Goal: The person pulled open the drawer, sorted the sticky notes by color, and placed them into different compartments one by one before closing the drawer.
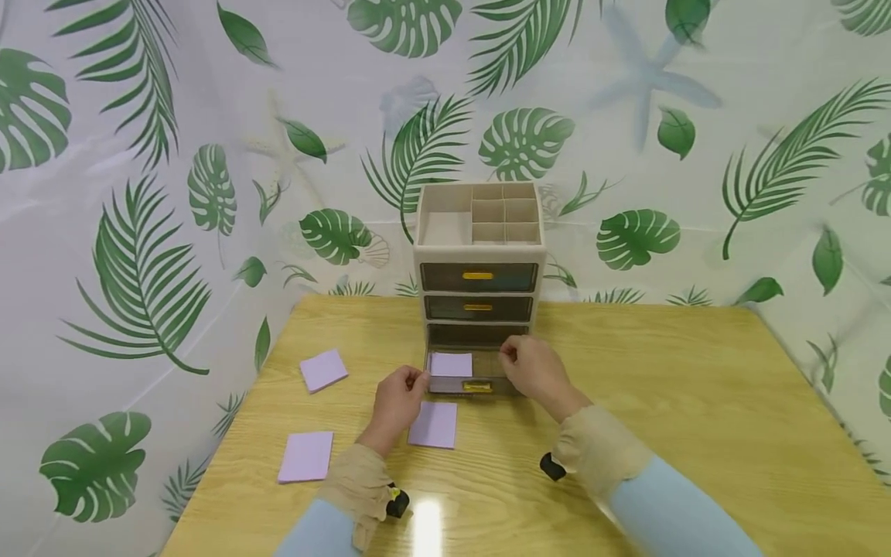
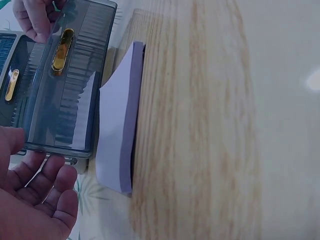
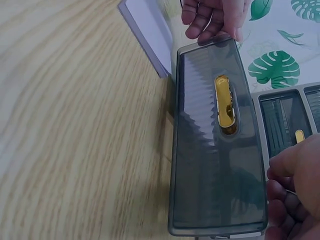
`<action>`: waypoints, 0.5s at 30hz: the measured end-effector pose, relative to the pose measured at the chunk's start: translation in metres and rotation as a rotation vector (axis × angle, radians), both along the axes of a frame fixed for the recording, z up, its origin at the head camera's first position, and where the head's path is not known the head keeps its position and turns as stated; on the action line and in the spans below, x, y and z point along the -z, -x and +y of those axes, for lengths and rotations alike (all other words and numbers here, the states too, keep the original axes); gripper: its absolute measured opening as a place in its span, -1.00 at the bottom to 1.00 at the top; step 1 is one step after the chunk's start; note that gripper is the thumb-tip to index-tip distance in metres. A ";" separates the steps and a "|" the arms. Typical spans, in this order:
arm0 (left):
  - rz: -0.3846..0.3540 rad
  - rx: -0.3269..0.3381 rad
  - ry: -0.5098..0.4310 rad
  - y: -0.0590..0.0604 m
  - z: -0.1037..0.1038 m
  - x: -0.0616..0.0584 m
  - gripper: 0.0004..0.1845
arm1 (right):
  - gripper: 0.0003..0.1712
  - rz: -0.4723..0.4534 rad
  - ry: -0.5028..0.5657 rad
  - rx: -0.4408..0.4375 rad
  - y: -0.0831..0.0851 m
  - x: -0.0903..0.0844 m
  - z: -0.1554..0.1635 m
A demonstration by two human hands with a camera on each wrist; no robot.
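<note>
A beige organizer [image 1: 479, 255] stands at the table's back, its dark bottom drawer [image 1: 480, 377] pulled out. A purple note pad [image 1: 451, 363] lies inside at the left. My left hand [image 1: 416, 381] sits at the drawer's left front corner with fingers relaxed; in the left wrist view the left hand [image 2: 37, 195] shows an open palm below the drawer front [image 2: 65, 85]. My right hand [image 1: 510, 358] curls its fingers on the drawer's right end; in the right wrist view the right hand [image 3: 292, 195] is beside the drawer front [image 3: 217, 150] with its yellow handle [image 3: 226, 105].
Three more purple pads lie on the wooden table: one pad [image 1: 433, 424] just in front of the drawer, one [image 1: 323, 369] to the left, one [image 1: 306, 456] nearer left. The two upper drawers [image 1: 479, 292] are closed. A leaf-print backdrop surrounds the table.
</note>
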State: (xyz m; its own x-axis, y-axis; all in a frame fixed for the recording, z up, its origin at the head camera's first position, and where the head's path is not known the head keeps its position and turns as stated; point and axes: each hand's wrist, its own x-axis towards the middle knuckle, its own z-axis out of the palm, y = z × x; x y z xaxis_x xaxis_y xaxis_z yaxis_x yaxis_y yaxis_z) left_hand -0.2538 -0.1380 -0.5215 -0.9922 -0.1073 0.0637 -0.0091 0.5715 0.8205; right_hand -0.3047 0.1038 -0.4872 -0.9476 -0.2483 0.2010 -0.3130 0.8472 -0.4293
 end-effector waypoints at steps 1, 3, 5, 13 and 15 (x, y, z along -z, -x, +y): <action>0.002 -0.006 0.002 0.000 -0.002 -0.001 -0.76 | -0.89 0.006 0.004 -0.001 0.000 0.000 -0.001; -0.001 -0.016 0.005 -0.001 -0.003 -0.003 -0.77 | -0.89 0.012 0.018 -0.002 -0.002 -0.001 -0.002; -0.003 -0.020 0.005 -0.001 -0.004 -0.004 -0.77 | -0.90 0.009 0.029 -0.003 -0.004 -0.002 -0.002; -0.001 0.009 -0.007 0.000 -0.002 -0.004 -0.77 | -0.88 0.007 0.036 0.031 -0.010 0.002 0.010; 0.002 0.007 -0.010 0.001 -0.002 -0.003 -0.78 | -0.88 0.015 0.045 0.023 -0.011 0.003 0.013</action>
